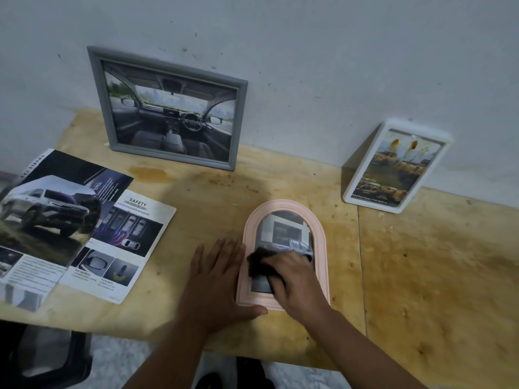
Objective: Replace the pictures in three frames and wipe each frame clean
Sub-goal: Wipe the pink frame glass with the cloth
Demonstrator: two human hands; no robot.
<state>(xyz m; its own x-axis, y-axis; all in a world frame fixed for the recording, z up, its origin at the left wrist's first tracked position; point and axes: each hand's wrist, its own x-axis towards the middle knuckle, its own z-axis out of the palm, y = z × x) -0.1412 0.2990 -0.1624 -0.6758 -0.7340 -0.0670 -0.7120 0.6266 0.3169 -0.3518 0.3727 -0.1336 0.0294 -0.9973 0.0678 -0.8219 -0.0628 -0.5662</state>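
Lying flat on the wooden table [421, 262], the pink arched frame [323, 240] already has a car picture inside. The right hand [297, 284] is closed around a dark cloth [261, 262] and presses it on the glass. The left hand [216, 279] lies flat with fingers spread, touching the frame's left edge to keep it from sliding. The frame looks light and stiff, and the glass may break, so rub gently and hold it by the rim. A grey frame [97, 102] and a white frame [362, 175] lean on the wall. Car brochures [70, 228] lie at the left.
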